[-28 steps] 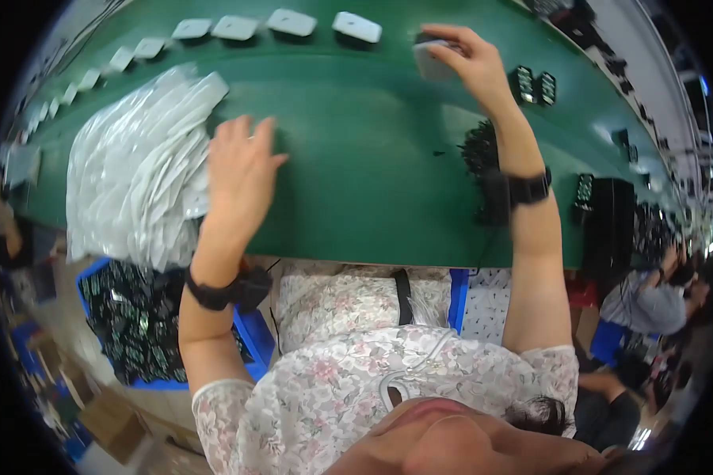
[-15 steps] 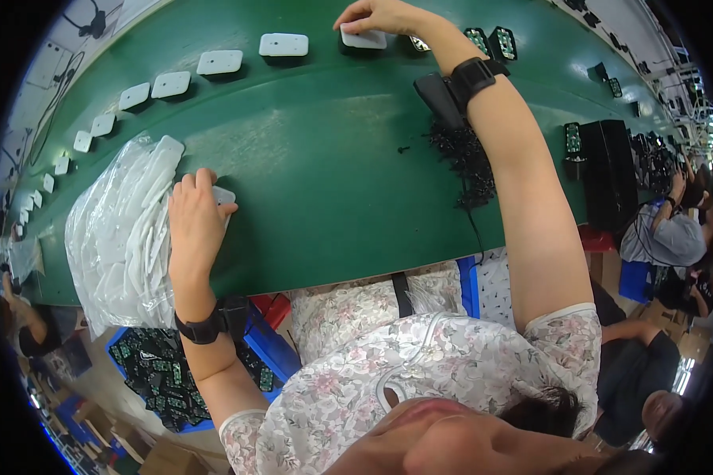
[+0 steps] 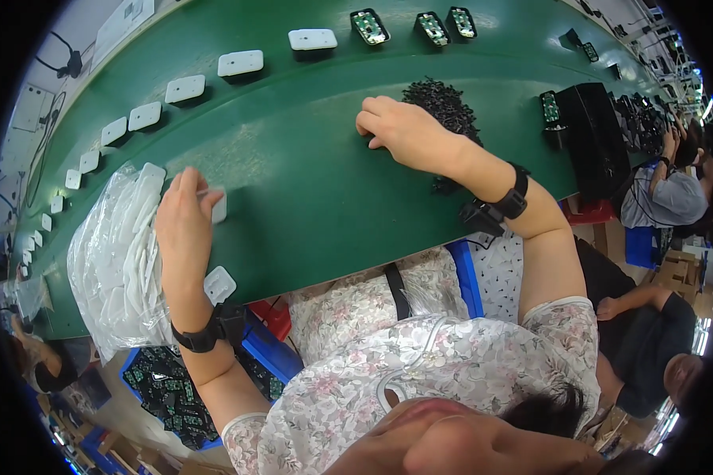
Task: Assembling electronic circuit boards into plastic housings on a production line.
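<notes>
My left hand (image 3: 184, 222) pinches a white plastic cover (image 3: 220, 207) between thumb and fingers, just right of a clear bag (image 3: 107, 261) full of similar white covers. Another loose white cover (image 3: 219, 283) lies by my left wrist at the table edge. My right hand (image 3: 408, 134) hovers at the left side of a pile of small black parts (image 3: 444, 107). Its fingers are curled together, and whatever they hold is hidden. Beyond, black housings topped with white covers (image 3: 312, 38) form a curved row, with open black housings showing green circuit boards (image 3: 370, 27) at its right end.
Beneath the green table (image 3: 309, 206) a blue bin (image 3: 257, 348) holds many circuit boards (image 3: 166, 396). A black box (image 3: 596, 150) stands at right, beside another housing with a green board (image 3: 550, 107). Other people sit along the right side.
My right hand has come back from the covered housing in the far row to the black parts. The row sits farther left in view. A loose cover now shows by my left wrist.
</notes>
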Demonstrator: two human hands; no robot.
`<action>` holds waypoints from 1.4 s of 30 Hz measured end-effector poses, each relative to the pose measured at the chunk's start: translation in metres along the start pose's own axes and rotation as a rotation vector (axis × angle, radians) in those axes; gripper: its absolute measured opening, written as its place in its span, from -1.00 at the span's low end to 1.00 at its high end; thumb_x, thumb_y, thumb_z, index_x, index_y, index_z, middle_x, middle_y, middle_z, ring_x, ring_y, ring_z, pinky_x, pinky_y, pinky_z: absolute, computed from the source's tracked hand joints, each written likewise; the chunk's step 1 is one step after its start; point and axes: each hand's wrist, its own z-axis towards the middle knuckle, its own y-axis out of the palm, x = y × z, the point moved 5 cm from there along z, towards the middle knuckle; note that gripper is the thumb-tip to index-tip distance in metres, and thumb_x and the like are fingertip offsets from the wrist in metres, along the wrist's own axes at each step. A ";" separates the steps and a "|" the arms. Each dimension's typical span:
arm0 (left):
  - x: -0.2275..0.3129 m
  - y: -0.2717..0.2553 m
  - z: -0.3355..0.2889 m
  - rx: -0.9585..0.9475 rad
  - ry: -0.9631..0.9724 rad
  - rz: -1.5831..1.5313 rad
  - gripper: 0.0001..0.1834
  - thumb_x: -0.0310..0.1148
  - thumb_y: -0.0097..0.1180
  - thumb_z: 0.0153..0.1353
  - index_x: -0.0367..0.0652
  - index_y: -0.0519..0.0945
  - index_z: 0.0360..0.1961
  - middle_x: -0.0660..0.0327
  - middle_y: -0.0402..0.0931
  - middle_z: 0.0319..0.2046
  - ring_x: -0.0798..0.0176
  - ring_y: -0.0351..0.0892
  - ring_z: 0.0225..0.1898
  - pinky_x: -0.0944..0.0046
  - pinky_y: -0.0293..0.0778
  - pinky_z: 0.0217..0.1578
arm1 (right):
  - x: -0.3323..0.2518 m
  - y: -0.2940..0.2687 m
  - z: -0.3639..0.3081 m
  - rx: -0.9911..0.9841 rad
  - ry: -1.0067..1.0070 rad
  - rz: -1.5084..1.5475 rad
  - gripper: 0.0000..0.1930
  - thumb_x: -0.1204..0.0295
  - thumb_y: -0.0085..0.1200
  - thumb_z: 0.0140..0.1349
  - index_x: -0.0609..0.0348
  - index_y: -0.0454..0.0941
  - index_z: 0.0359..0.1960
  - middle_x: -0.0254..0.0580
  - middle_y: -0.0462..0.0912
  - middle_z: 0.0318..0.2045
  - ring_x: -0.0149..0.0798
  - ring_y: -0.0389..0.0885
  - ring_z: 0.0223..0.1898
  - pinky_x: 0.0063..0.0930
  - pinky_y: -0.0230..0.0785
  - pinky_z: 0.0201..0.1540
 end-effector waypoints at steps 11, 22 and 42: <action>0.065 0.012 0.019 0.384 -0.002 -0.605 -0.84 -0.52 0.09 0.20 -0.17 0.55 -0.17 0.14 0.47 -0.44 0.26 0.51 -0.51 0.24 0.45 -0.49 | -0.012 -0.005 0.006 0.202 0.042 0.177 -0.90 0.60 0.07 0.12 0.22 0.40 -0.36 -0.19 0.47 -0.38 -0.20 0.51 -0.29 -0.41 0.40 -0.28; 0.097 0.055 0.022 0.357 0.123 -0.831 -0.73 -0.71 0.02 0.12 -0.17 0.60 -0.21 0.19 0.45 -0.43 0.37 0.45 -0.64 0.38 0.39 -0.63 | -0.027 0.001 0.023 0.389 0.270 1.152 -0.78 0.59 0.01 0.26 0.24 0.37 -0.07 -0.28 0.52 -0.32 -0.45 0.52 -0.27 -0.57 0.43 -0.20; 0.089 0.086 0.018 0.008 -0.184 -1.519 -0.84 -0.62 -0.02 0.27 -0.44 0.43 -0.13 0.13 0.50 -0.28 0.26 0.64 -0.34 0.37 0.57 -0.30 | -0.035 -0.018 0.018 0.462 0.299 0.676 -0.90 0.55 0.17 0.11 0.30 0.49 -0.43 -0.27 0.45 -0.46 -0.41 0.41 -0.51 -0.56 0.28 -0.45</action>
